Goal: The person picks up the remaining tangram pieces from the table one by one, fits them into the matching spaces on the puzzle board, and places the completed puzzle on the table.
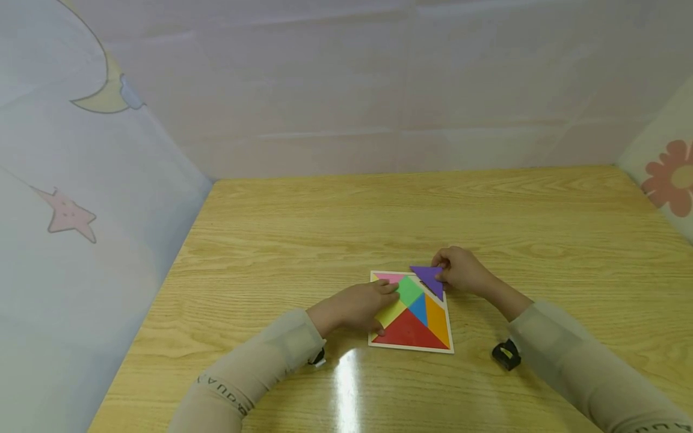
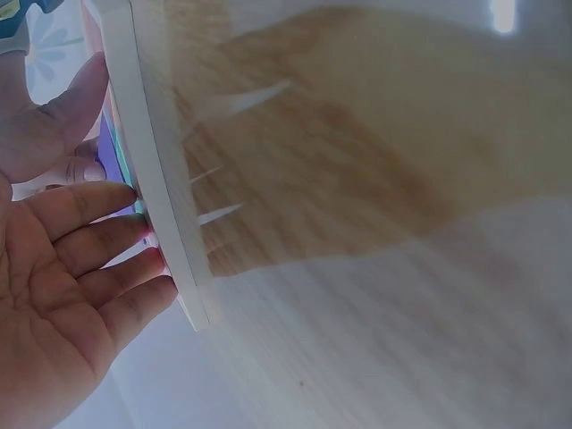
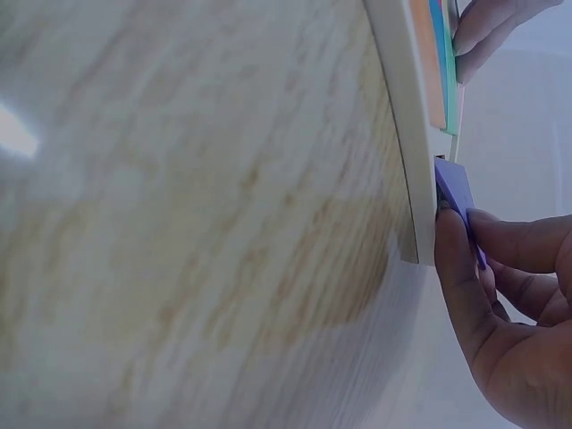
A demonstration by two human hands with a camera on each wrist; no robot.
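A square tangram board (image 1: 411,347) with a white frame lies on the table, holding red, yellow, green, pink, blue and orange pieces. At its far right corner my right hand (image 1: 464,270) pinches a purple triangle (image 1: 430,278) between thumb and fingers. The triangle is tilted over its corner, and part of the pale recess shows beneath it. In the right wrist view the purple triangle (image 3: 456,192) touches or nearly touches the board's edge. My left hand (image 1: 364,305) rests on the board's left side with fingers extended, covering part of the yellow and pink pieces.
The wooden table (image 1: 271,240) runs back to a pale cloth wall (image 1: 325,90). Cloth printed with a moon and star stands at the left, and a red flower (image 1: 671,177) is printed at the right. Dark wrist-camera parts (image 1: 506,355) hang below the sleeves.
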